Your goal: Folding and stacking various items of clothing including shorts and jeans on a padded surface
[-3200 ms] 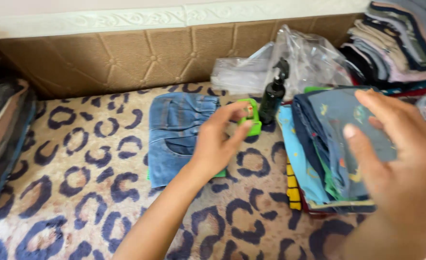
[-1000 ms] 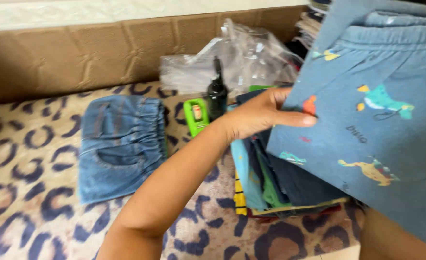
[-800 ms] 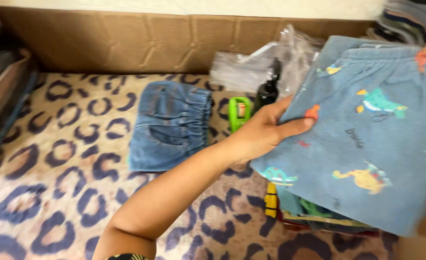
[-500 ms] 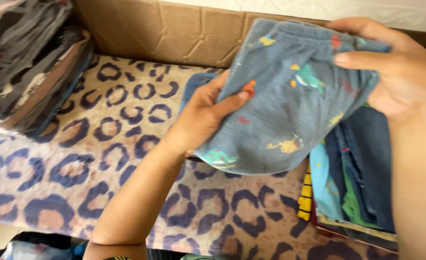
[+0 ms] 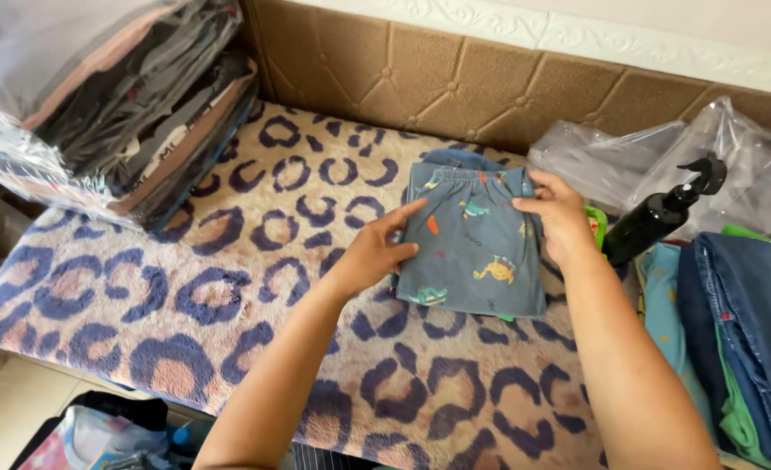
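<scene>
Folded blue shorts (image 5: 477,252) with small animal prints, flat on the leopard-print blanket (image 5: 228,287) — lying between both hands. Left hand (image 5: 377,252) pressed on the left edge, fingers spread; right hand (image 5: 559,218) clamped on the far right corner. To the right, a black spray bottle (image 5: 655,218) — just beside a stack of folded clothes (image 5: 733,339).
</scene>
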